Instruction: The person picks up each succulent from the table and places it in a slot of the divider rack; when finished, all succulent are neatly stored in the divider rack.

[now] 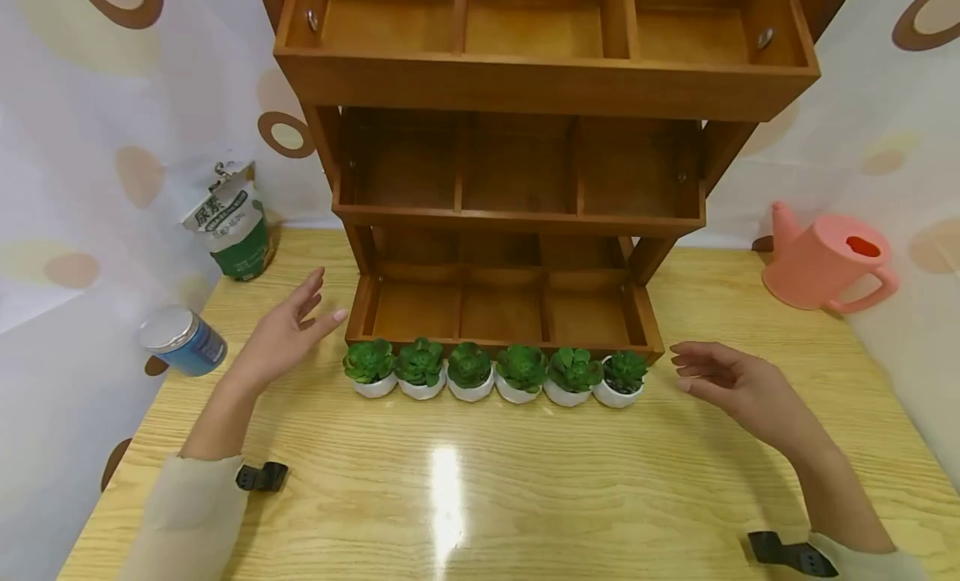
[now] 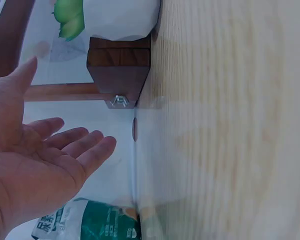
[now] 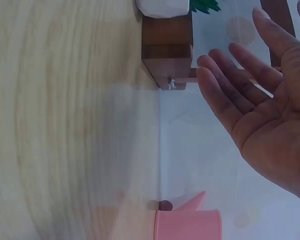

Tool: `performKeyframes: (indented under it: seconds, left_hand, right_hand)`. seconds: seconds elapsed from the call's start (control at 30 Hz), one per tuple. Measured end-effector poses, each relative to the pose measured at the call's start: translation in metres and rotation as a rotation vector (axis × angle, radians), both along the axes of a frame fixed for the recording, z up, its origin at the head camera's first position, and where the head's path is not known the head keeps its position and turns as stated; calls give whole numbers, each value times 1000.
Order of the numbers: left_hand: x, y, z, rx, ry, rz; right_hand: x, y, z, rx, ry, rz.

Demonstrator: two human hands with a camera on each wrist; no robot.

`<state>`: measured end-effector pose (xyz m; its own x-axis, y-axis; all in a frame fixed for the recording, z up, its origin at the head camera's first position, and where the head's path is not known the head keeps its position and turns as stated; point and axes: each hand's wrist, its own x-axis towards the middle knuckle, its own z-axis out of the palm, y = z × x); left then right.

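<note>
Several small green succulents in white pots stand in a row in front of a wooden tiered shelf [image 1: 517, 222]; the leftmost succulent [image 1: 369, 361] is nearest my left hand [image 1: 281, 335]. That hand hovers over the table left of the shelf, fingers loosely extended, holding nothing. At the row's other end, the rightmost succulent [image 1: 624, 371] is nearest my right hand [image 1: 746, 393], which is raised with relaxed fingers and touches nothing. Both palms show in the wrist views, the left palm [image 2: 40, 170] and the right palm [image 3: 275, 125], with bare space around them.
A green and white bag [image 1: 240, 231] with a clip on top stands at the back left, and a blue can [image 1: 191, 348] is nearer on that side. A pink watering can [image 1: 821, 264] sits at the back right. Patterned cloth [image 1: 82, 172] surrounds the table [image 1: 570, 489].
</note>
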<state>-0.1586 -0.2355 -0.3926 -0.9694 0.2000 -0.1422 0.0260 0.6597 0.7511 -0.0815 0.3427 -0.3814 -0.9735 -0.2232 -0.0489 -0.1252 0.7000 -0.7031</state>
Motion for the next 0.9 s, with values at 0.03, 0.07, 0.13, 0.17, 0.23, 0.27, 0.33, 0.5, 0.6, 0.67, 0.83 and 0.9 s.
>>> performKeyframes:
  seconds: [0.03,0.07,0.13,0.17,0.23,0.27,0.33,0.5,0.6,0.67,0.83,0.9]
  left_hand:
    - [-1,1,0,9,-5,-2]
    - [-2,2,-1,14,-10,-5]
    - [-3,4,-2,28,-24,-9]
    - [-4,5,-3,39,-33,-10]
    - [-6,7,-5,62,-54,-13]
    - [-6,8,-5,70,-61,-14]
    - [-8,10,-7,90,-81,-13]
    - [-12,15,-8,105,-109,-1]
    - [-13,19,-8,100,-115,2]
    - [-15,21,-8,99,-119,1]
    - [-19,22,-9,123,-127,-4]
    - [-21,23,-9,139,-128,-6]
  right_hand:
    - [0,-2,-1,2,-13,8]
    - [1,-3,-1,10,-22,12]
    - [2,-6,-3,27,-37,19]
    - [2,-8,-4,38,-41,15]
    - [2,-9,-6,59,-43,27]
    - [2,-10,-7,70,-40,29]
    - [2,-13,-9,89,-41,34]
    - [2,-20,-12,90,-67,48]
    - [1,-23,-16,82,-93,45]
    - [0,-25,-19,88,-106,46]
    - [-5,-28,-23,97,-100,82]
    - [-7,-29,-24,94,-93,90]
